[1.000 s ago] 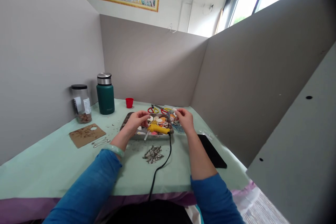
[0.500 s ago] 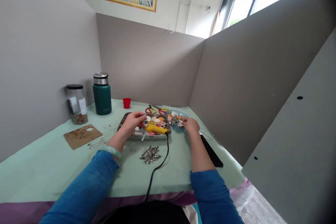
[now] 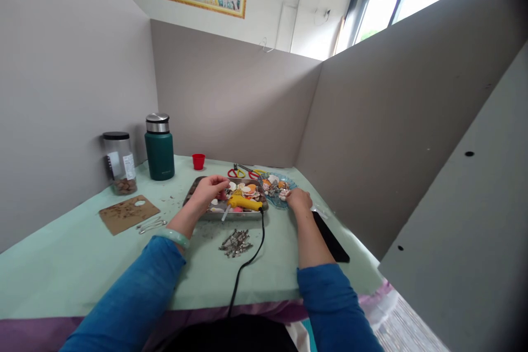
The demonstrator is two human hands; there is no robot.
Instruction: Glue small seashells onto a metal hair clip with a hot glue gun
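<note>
My left hand (image 3: 212,189) is over the left part of a metal tray (image 3: 231,216), thumb and fingers pinched together; what sits between them is too small to make out. The tray holds felt-like pieces (image 3: 249,190) in white, orange and pink. Across it lies a yellow hot glue gun (image 3: 243,203) with a pale nozzle and a black cord. At the right edge of a blue glass plate (image 3: 277,203), my right hand (image 3: 300,200) has its fingers curled down by small decorated pieces (image 3: 284,193). Its fingertips are partly hidden, and I cannot tell what they grip.
In front of the tray lies a pile of metal clips (image 3: 235,243). Behind are scissors (image 3: 236,171) and a red cup (image 3: 198,161). To the left stand a green bottle (image 3: 159,154), a jar (image 3: 120,168), a cardboard piece (image 3: 128,214) and safety pins (image 3: 152,225). A black flat object (image 3: 331,237) lies right.
My right hand has lowered slightly and its fingers have dipped toward the pieces at the plate's right edge. My left hand stays nearly still in its pinch.
</note>
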